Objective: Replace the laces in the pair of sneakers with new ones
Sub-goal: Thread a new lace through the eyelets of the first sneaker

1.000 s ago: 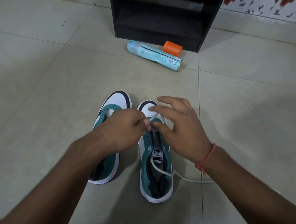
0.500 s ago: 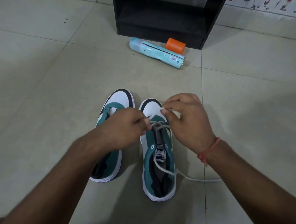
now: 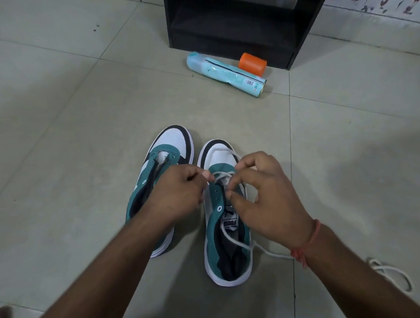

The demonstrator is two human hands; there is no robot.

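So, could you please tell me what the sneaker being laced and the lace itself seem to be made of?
The right sneaker looks like matte teal suede or a similar napped fabric, dull and without shine, with a smoother white toe panel, possibly leather or synthetic, and a white rubbery sole edge. The white lace looks like soft woven cord, limp and curving.

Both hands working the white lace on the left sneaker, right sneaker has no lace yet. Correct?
Wrong way round. In the head view the left hand and right hand pinch the white lace at the front eyelets of the right sneaker; the left sneaker is the one with no lace.
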